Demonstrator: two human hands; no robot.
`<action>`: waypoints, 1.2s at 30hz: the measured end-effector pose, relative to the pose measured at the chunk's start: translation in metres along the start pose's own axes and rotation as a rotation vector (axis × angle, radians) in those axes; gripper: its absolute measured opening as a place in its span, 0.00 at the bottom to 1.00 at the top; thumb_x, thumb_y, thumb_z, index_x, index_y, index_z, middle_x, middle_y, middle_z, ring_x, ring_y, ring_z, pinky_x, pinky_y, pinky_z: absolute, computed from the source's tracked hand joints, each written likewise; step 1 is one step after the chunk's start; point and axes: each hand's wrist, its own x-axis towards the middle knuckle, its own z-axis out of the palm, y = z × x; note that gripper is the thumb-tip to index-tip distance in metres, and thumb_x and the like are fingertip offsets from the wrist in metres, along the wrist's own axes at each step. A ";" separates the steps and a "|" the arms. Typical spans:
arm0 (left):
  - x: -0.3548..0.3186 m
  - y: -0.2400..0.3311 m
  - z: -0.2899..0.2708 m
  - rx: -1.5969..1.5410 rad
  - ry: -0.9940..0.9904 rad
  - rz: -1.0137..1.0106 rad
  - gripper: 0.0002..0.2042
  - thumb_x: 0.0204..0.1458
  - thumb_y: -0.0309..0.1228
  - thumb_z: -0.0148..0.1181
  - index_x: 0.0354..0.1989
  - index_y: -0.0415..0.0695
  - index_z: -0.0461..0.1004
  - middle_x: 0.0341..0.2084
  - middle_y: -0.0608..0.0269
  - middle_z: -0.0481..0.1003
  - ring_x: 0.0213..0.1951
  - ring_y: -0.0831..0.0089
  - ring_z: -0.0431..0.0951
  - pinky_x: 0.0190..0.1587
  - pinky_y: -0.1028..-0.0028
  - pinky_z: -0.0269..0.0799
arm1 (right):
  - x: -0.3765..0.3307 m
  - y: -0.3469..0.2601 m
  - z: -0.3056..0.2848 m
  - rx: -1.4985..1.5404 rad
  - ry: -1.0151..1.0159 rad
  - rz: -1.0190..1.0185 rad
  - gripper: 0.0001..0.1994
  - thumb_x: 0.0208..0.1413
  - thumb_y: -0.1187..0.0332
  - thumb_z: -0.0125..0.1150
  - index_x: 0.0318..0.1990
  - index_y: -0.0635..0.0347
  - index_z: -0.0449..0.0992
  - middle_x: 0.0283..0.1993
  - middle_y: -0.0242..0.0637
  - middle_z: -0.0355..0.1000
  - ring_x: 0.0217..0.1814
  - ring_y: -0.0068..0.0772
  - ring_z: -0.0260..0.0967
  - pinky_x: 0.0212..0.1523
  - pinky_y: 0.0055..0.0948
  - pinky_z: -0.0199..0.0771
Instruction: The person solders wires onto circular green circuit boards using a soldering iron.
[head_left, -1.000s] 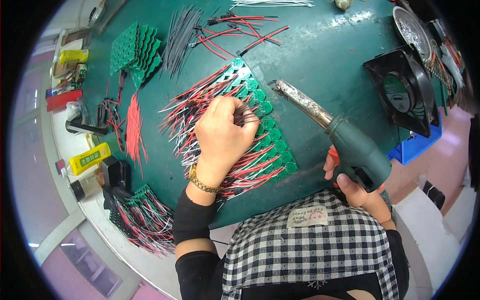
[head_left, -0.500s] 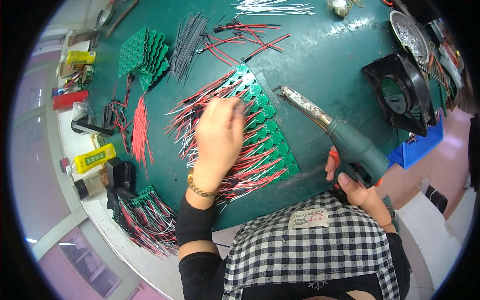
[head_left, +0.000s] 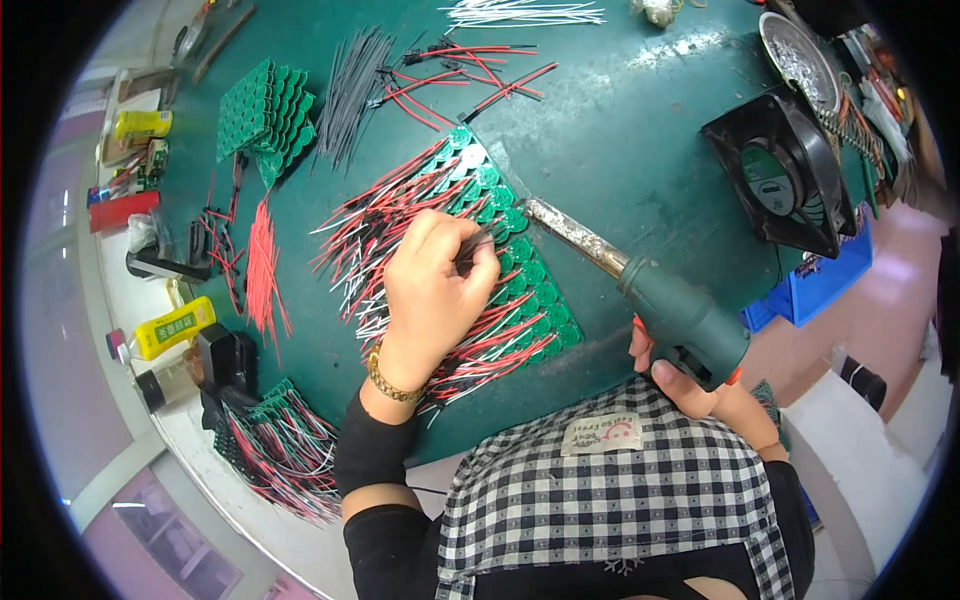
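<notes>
My left hand (head_left: 440, 285) is pinched closed over a sheet of round green circuit boards (head_left: 545, 290), and thin dark wires (head_left: 482, 238) show at its fingertips. Red, white and black wires (head_left: 375, 225) fan out leftward from the sheet, partly covered by that hand. On the right, my right hand (head_left: 680, 375) grips a green soldering gun (head_left: 690, 315) by its handle, fingers around the orange trigger. The gun's metal tip points left, close to the right edge of the board sheet.
Stacked green boards (head_left: 265, 120), black wires (head_left: 355, 90) and red wires (head_left: 263, 270) lie at the left. White wires (head_left: 520, 12) are at the far edge. A black fan (head_left: 785, 170), a metal dish (head_left: 798, 62) and a blue bin (head_left: 825, 275) stand right. Wired boards (head_left: 275, 440) sit lower left.
The soldering gun's tip has come nearer the board sheet. My left hand has turned slightly, and the dark wires at its fingertips now show. The whole view has shifted a little.
</notes>
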 end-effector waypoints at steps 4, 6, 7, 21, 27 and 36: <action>-0.001 -0.004 0.004 -0.003 0.027 -0.032 0.06 0.40 0.18 0.64 0.26 0.39 0.72 0.22 0.65 0.71 0.18 0.79 0.68 0.19 0.80 0.63 | 0.002 -0.002 0.001 -0.042 -0.035 -0.038 0.18 0.55 0.63 0.57 0.50 0.64 0.68 0.38 0.36 0.70 0.34 0.24 0.70 0.38 0.28 0.72; -0.002 -0.006 0.007 -0.041 0.060 -0.063 0.06 0.40 0.18 0.63 0.25 0.37 0.72 0.21 0.66 0.70 0.18 0.82 0.66 0.19 0.82 0.61 | 0.003 -0.005 0.003 -0.033 0.007 -0.033 0.17 0.55 0.64 0.56 0.49 0.64 0.69 0.38 0.36 0.70 0.34 0.24 0.70 0.38 0.27 0.72; -0.002 -0.007 0.006 -0.040 0.061 -0.069 0.06 0.40 0.18 0.63 0.25 0.37 0.72 0.21 0.66 0.70 0.18 0.82 0.66 0.19 0.82 0.61 | 0.006 -0.008 0.004 -0.034 0.002 -0.031 0.17 0.55 0.64 0.56 0.49 0.64 0.69 0.38 0.36 0.70 0.34 0.24 0.70 0.38 0.27 0.72; -0.001 -0.004 0.006 0.056 0.064 -0.018 0.07 0.37 0.21 0.65 0.24 0.42 0.72 0.22 0.65 0.69 0.17 0.74 0.70 0.19 0.76 0.67 | 0.014 -0.013 0.008 -0.157 0.088 -0.171 0.08 0.36 0.78 0.59 0.28 0.61 0.75 0.29 0.39 0.74 0.29 0.44 0.72 0.32 0.33 0.74; -0.001 -0.007 0.008 0.066 0.053 -0.022 0.07 0.37 0.21 0.65 0.23 0.43 0.73 0.22 0.65 0.70 0.18 0.72 0.72 0.20 0.74 0.67 | 0.007 -0.016 0.011 -0.058 0.126 0.039 0.05 0.42 0.78 0.58 0.30 0.61 0.75 0.31 0.38 0.74 0.31 0.38 0.73 0.35 0.31 0.75; -0.001 -0.007 0.008 0.080 0.077 0.006 0.06 0.38 0.22 0.65 0.24 0.42 0.73 0.21 0.65 0.70 0.18 0.73 0.71 0.20 0.74 0.68 | -0.004 -0.018 0.008 0.135 0.123 0.002 0.11 0.51 0.76 0.55 0.44 0.63 0.72 0.39 0.37 0.71 0.35 0.27 0.71 0.38 0.28 0.73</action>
